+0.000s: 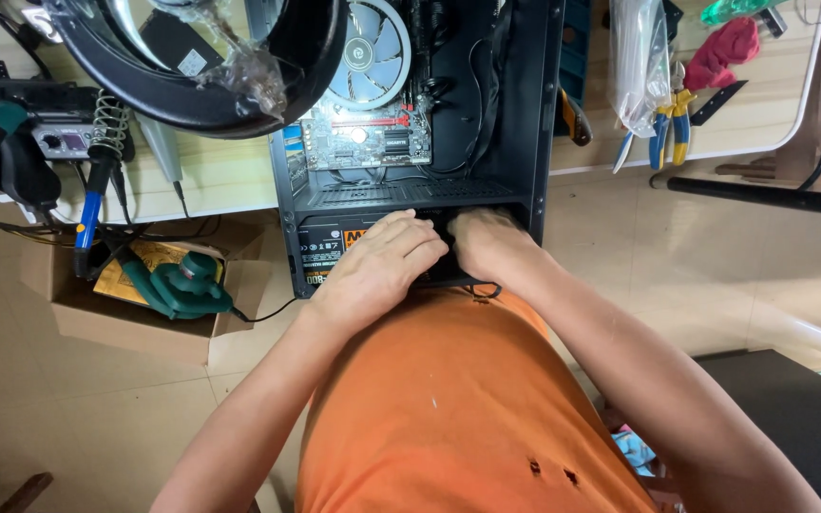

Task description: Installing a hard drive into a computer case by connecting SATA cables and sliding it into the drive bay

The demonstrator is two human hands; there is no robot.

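Observation:
An open black computer case (515,114) lies on the wooden table, its near end overhanging toward me. Inside I see a motherboard (365,138) and a round cooler fan (372,52). A black power supply (325,245) with an orange label sits in the bottom bay. My left hand (382,261) rests palm-down on the power supply, fingers together and curled. My right hand (488,242) is beside it, fingers tucked into the bay and hidden; I cannot see what they touch. A black cable (486,288) loops under my right wrist.
A large black ring lamp (192,104) hangs over the table's left. A soldering station (59,138) and irons stand at left. Pliers (667,123) and a plastic bag (634,62) lie at right. A cardboard box (135,318) with a green blower (182,285) sits on the floor.

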